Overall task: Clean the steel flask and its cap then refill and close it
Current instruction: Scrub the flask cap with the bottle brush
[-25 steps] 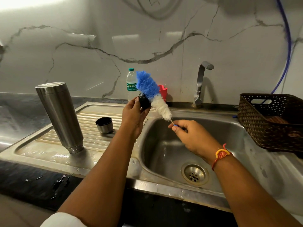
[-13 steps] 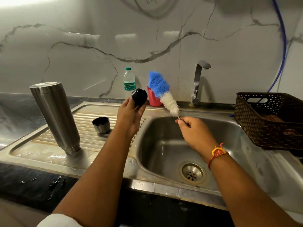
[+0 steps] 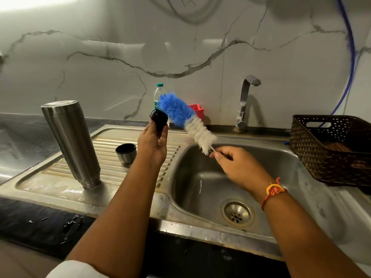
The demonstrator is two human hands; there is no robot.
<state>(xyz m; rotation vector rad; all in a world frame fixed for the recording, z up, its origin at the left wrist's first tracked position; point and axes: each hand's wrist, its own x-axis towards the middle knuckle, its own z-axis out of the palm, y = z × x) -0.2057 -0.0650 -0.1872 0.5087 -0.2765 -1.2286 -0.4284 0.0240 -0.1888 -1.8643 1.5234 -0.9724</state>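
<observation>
Steel flask (image 3: 70, 141) inverted, glossy black cap (image 3: 159, 121)

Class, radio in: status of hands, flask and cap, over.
Left hand grips black cap. Right hand pinches bottle brush handle. Steel flask inverted on drainboard. Small cup beside flask.

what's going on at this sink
A person is cleaning flask parts over a steel sink. The left hand holds a small black cap up, and the right hand pinches the thin handle of a blue and white bottle brush, its bristles right beside the cap. The steel flask stands on its narrow end on the wet drainboard, with a small steel cup next to it. No water shows running from the tap.
</observation>
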